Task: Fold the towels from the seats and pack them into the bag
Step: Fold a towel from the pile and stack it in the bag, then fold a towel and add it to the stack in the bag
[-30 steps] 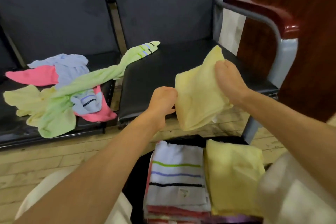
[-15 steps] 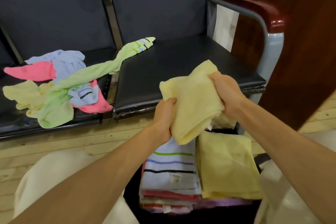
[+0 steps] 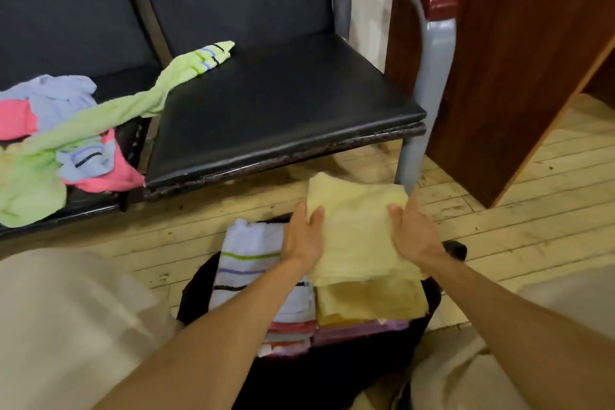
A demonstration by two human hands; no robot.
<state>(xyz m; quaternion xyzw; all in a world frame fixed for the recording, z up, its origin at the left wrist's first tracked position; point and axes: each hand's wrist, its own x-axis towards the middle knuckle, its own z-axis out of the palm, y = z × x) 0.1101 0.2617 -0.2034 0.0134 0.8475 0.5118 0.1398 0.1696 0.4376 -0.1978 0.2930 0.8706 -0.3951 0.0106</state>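
Bag (image 3: 429, 309) mostly hidden under towel stacks; lower part blurred. Yellow towel (image 3: 356, 230) covers stack below it. Loose towels (image 3: 50, 143) left of bag cut by frame edge. Hands' (image 3: 304, 238) fingertips hidden beneath towel.

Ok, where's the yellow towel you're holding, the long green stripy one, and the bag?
folded yellow towel (image 3: 356, 226), head view, middle of its top face.
green striped towel (image 3: 159, 96), head view, twisted middle stretch.
black bag (image 3: 432, 296), head view, right rim.

Both arms are bare, with no sleeves showing. The left hand (image 3: 304, 240) and right hand (image 3: 414, 236) have no rings or gloves. The legs wear light beige trousers (image 3: 66, 326).
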